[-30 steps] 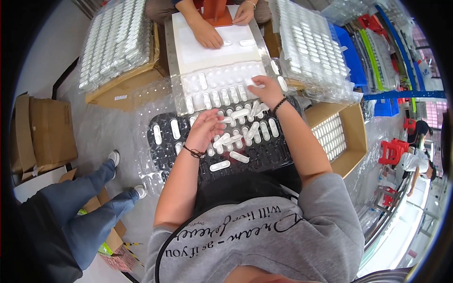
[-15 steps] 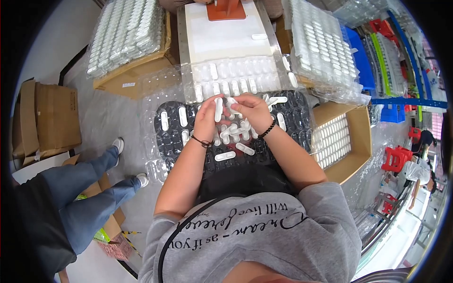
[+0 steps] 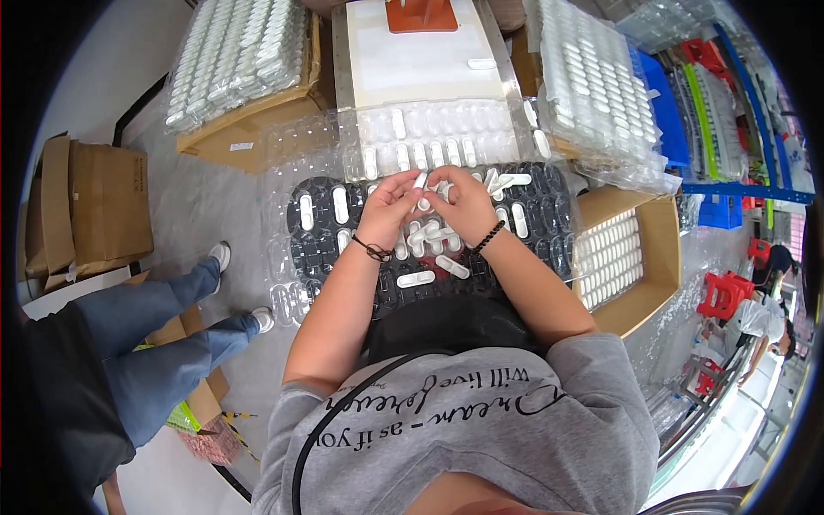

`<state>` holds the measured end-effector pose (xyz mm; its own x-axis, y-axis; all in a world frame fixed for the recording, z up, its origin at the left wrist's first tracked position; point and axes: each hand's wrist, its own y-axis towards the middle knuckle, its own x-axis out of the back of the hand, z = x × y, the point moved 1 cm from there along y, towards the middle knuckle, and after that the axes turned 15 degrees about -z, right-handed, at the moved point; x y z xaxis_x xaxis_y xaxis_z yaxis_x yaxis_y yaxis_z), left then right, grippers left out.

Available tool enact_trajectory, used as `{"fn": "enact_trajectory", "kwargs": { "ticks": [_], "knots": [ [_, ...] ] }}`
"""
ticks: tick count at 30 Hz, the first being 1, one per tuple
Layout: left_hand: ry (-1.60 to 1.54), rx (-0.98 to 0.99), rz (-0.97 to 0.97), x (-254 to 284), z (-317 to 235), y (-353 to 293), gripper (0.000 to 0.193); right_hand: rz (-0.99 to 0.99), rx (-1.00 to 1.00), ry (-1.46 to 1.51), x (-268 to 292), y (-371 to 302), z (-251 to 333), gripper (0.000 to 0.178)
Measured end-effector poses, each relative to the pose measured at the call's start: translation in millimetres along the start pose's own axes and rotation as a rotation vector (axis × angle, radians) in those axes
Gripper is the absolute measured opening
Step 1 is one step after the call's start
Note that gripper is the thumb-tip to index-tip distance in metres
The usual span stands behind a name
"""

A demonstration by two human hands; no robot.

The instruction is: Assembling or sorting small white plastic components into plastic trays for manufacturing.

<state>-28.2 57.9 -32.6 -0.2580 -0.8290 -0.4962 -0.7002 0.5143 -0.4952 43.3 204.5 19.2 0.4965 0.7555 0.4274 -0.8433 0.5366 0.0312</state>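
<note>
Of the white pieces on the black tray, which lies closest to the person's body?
The white piece lying nearly crosswise, left of the slanted one; every other piece on the black tray is farther from the body.

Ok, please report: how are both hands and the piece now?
Left hand, right hand close together. White piece between them, partly hidden. Loose white pieces scattered on clear tray.

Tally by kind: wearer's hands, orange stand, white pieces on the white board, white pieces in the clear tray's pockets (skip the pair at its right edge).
Left hand and right hand: 2
Orange stand: 1
Piece on white board: 1
Pieces in clear tray: 7
Total: 11
</note>
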Motion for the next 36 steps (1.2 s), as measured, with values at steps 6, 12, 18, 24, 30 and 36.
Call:
{"fn": "enact_trajectory", "kwargs": {
  "ticks": [6,12,18,24,30,36],
  "knots": [
    [0.003,0.051,-0.048,2.6,0.8,3.6,0.034,-0.078,0.077,-0.068,-2.6,-5.2,3.3,0.021],
    [-0.176,0.073,-0.049,-3.2,-6.9,0.1,0.033,-0.071,-0.104,0.338,-8.3,-5.9,-14.7,0.015],
    [-0.215,0.134,0.044,0.6,-1.3,0.4,0.03,-0.052,0.019,0.502,-17.4,-7.8,-18.7,0.016],
    [-0.216,0.151,0.091,12.4,6.0,6.3,0.03,-0.024,0.178,0.291,-12.4,-6.8,-14.0,0.012],
    [-0.273,0.149,0.086,16.6,13.3,11.7,0.031,0.01,0.324,0.073,-8.6,-6.4,-3.5,0.011],
    [-0.314,0.074,0.036,16.2,15.8,11.3,0.026,0.057,0.442,-0.139,-11.7,-2.9,-12.1,0.012]
  ]
}}
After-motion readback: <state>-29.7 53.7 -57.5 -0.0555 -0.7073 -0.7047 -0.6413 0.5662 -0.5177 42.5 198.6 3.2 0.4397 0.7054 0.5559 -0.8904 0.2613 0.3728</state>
